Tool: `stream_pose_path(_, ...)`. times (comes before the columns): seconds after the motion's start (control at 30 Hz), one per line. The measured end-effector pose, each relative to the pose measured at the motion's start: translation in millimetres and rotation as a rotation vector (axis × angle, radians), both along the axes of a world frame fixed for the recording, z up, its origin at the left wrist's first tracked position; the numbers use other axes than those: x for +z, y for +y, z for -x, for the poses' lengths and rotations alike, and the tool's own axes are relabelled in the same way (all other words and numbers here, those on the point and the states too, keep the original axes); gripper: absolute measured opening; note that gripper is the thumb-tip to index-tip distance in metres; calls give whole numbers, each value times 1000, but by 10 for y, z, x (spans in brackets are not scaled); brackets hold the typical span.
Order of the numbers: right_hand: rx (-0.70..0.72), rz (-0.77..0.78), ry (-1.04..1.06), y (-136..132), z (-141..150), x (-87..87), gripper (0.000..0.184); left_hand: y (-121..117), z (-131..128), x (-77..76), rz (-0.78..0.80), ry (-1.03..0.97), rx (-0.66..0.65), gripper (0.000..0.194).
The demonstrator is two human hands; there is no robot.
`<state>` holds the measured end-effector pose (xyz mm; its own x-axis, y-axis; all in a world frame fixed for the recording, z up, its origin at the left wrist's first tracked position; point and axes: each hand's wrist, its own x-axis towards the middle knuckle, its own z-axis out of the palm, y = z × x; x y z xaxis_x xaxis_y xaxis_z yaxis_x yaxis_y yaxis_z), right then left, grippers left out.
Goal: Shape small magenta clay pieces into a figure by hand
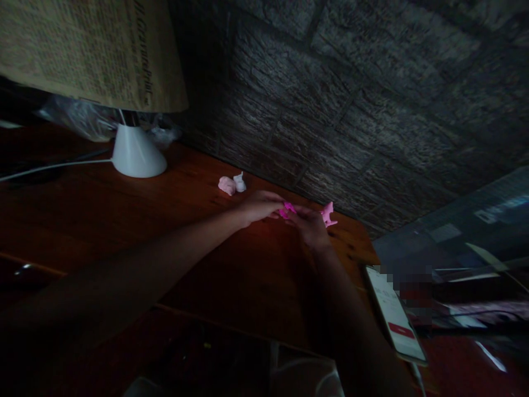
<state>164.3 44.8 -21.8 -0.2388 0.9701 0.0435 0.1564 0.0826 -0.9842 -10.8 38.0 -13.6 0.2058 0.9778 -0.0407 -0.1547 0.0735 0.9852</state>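
A small bright pink lump [287, 210], which looks like modelling clay, is pinched between my two hands above the wooden desk. My left hand [262, 208] grips it from the left with fingers pressed together. From the other side my right hand [308, 223] closes on it, hiding part of the lump. Just beyond my right hand stands a lighter pink piece [328, 214] with pointed parts, partly covered by the hand. Farther left on the desk lie a pale pink lump [227, 186] and a small white piece [239, 182], side by side.
A table lamp [138, 151] with a print-covered shade stands at the left, its white cord trailing left. Behind the wooden desk [198, 193] rises a grey brick-patterned wall [297, 99]. A lit phone [394, 314] with a cable lies near the right edge. The light is dim.
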Motion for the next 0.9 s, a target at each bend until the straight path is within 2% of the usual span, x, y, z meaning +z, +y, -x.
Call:
stream_pose_path(0.17,1,-11,39,-14,4,17,36,-14,21,2,-96,30,-8,9)
stream_pose_path(0.37,-30,-53,62,-3,34,-9,39,0,8,-44,-187,73,7,18)
stream_pose_path(0.6,-45,-29,-10,36,4,-68,48,65,-43,-127,-49,-92,-57,14)
stream_pose_path(0.8,-97,-37,-27,33,5,-63,51,14,-55,-71,2,-218,-158,12)
stream_pose_path(0.9,-76,-42,-23,27,20,-55,48,-11,-43,-38,45,-261,-180,10)
